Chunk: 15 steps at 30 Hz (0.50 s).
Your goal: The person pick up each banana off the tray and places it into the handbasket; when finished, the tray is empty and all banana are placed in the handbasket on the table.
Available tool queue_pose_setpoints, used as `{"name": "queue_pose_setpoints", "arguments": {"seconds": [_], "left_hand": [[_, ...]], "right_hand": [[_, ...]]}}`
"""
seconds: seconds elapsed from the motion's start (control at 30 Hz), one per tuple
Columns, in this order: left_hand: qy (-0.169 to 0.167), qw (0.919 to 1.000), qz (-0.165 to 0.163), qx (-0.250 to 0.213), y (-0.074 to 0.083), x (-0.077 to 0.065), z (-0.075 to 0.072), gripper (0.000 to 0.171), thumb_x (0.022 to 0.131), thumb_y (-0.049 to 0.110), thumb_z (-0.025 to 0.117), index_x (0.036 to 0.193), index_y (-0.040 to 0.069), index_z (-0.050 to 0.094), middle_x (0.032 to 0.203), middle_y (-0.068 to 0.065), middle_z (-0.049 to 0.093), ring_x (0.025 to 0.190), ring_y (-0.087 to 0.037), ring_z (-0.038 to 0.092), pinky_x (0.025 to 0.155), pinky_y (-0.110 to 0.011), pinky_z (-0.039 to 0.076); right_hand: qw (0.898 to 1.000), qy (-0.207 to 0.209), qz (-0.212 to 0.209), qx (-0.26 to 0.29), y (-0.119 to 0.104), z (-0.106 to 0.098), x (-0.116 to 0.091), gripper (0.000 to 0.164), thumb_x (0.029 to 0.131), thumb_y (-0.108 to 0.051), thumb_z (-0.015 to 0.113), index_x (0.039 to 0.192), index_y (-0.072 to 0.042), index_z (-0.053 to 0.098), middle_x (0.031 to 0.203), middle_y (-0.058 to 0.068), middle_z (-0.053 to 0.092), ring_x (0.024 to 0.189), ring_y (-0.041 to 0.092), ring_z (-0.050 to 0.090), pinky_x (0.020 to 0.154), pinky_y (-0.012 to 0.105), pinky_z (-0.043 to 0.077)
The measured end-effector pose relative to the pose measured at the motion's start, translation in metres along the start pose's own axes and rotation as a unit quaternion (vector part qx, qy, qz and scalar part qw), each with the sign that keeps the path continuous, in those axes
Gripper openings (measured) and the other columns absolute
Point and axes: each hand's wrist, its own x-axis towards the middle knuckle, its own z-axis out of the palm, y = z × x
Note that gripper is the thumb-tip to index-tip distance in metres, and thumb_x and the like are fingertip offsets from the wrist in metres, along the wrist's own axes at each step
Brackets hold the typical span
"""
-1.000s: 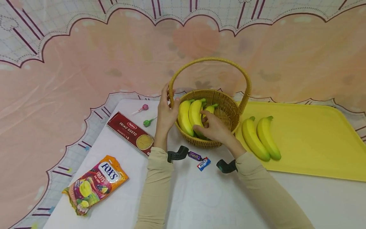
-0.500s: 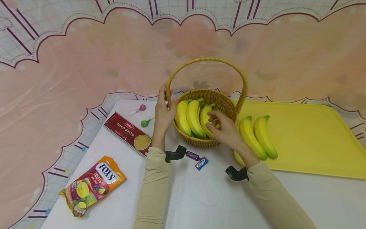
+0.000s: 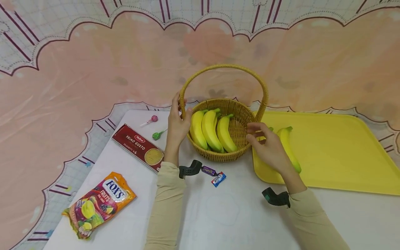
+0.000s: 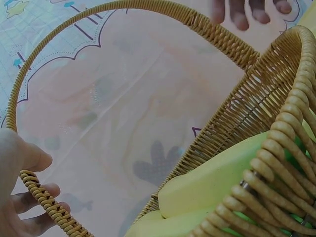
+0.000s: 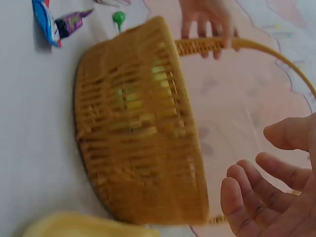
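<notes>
A yellow wicker basket (image 3: 218, 158) with a tall arched handle (image 3: 225, 66) stands on the white table. Several bananas (image 3: 210, 132) lie side by side in its left and middle part. My left hand (image 3: 178, 126) grips the handle's left foot, thumb on one side and fingers (image 4: 42, 217) on the other. Beside the basket's right rim, over the tray edge, hovers my right hand (image 3: 270, 149), its fingers (image 5: 266, 190) loosely bent with nothing between them. Beneath and beyond it, one banana (image 3: 289, 147) shows on the yellow tray (image 3: 340, 152); another is mostly hidden by the hand.
Left of the basket lie a red spaghetti box (image 3: 139, 146), a pink lollipop (image 3: 153, 119) and a green lollipop (image 3: 157, 135). An orange candy bag (image 3: 100, 205) is nearer the front left. Purple (image 3: 208, 171) and blue (image 3: 218, 179) wrapped candies lie before the basket.
My right hand has let go of a banana inside the basket and moved right, out over the tray's left edge. My left hand keeps its grip on the handle.
</notes>
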Motion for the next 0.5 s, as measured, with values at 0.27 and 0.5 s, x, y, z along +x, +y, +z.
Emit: {"name": "queue_pose_setpoints", "arguments": {"seconds": [0.27,0.5], "left_hand": [[-0.001,1.0,0.002,0.0,0.0,0.0,-0.001,0.06,0.095,0.016,0.053,0.147,0.024,0.027,0.134,-0.011,0.051,0.121,-0.027,0.048,0.101,-0.045,0.042],[-0.011,0.9998,-0.012,-0.01,0.011,-0.001,-0.002,0.06,0.095,0.012,0.053,0.148,0.021,0.025,0.135,-0.014,0.049,0.123,-0.029,0.047,0.104,-0.047,0.039]], "right_hand": [[0.999,0.029,0.026,-0.032,0.02,-0.026,-0.017,0.042,0.097,-0.031,0.05,0.133,-0.01,0.047,0.12,0.012,0.057,0.107,0.018,0.052,0.083,0.026,0.044],[0.996,0.039,0.044,-0.066,0.045,-0.049,-0.036,0.046,0.096,-0.026,0.052,0.134,-0.001,0.044,0.12,0.02,0.054,0.108,0.024,0.05,0.08,0.02,0.041]]}}
